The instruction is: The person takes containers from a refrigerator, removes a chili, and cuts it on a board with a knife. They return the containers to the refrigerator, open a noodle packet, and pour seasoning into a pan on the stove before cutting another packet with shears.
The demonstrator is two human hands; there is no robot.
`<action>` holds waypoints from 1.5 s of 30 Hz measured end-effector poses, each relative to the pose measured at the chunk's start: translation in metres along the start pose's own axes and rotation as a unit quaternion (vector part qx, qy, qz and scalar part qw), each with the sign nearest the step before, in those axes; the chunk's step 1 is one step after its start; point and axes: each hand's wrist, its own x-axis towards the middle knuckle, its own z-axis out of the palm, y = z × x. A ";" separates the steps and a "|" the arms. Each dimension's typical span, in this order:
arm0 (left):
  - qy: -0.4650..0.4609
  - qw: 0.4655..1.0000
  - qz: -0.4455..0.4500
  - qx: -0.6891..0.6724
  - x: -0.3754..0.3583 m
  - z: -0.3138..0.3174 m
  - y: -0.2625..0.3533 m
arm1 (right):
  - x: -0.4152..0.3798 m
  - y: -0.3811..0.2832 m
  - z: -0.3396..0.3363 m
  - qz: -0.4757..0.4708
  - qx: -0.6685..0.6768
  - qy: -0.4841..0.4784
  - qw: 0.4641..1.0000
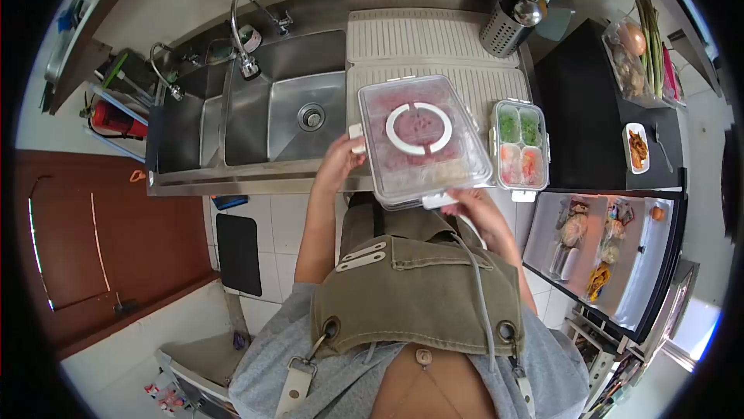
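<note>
**At the counter edge, both hands carry the big lidded box**

Over the near edge of the steel counter (232,179), just right of the sink (306,113), you hold a large clear food container (422,140) between your two hands. Your left hand (339,162) grips its left side by the white latch; your right hand (473,203) clasps the near right corner, next to another latch. The hands sit well apart on opposite sides, which spreads the load and keeps the box close to level, so the pinkish contents under the lid do not slide. A white ring handle sits in the middle of the lid, unused; whether the latches are snapped down I cannot tell.

Just right of the box, a smaller compartment container (520,144) rests on the ribbed draining board (422,39), with green filling in its far cells and orange-pink in the near ones. It lies close beside the big box, and I cannot tell whether they touch. A perforated utensil holder (508,27) stands at the far right corner of the board, out of the way of your hands. The faucet (242,31) arches over the sink to the left. To your right, the open fridge door (604,248) shows packed shelves.
</note>
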 end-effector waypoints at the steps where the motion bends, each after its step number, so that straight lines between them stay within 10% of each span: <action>1: 0.005 1.000 -0.001 -0.004 -0.002 0.005 0.011 | 0.002 -0.015 0.002 -0.035 0.034 0.008 0.999; 8: -0.031 0.992 0.117 -0.044 -0.015 0.029 0.060 | 0.058 -0.173 0.020 -0.230 0.111 -0.050 0.966; 21: 0.246 0.942 0.108 -0.199 -0.137 -0.084 -0.069 | 0.340 -0.315 0.020 -0.117 0.137 -0.082 0.980; 25: 0.377 0.875 0.156 -0.261 -0.188 -0.097 -0.086 | 0.374 -0.335 0.050 -0.157 0.133 0.096 0.974; 29: 0.449 0.828 0.192 -0.275 -0.212 -0.092 -0.088 | 0.382 -0.339 0.049 -0.144 0.082 -0.079 0.983; 32: 0.462 0.826 0.185 -0.266 -0.216 -0.084 -0.087 | 0.427 -0.344 0.059 -0.122 0.027 0.112 0.986; 45: 0.444 0.866 0.135 -0.185 -0.207 -0.085 -0.062 | 0.463 -0.343 0.007 -0.022 0.120 -0.039 0.992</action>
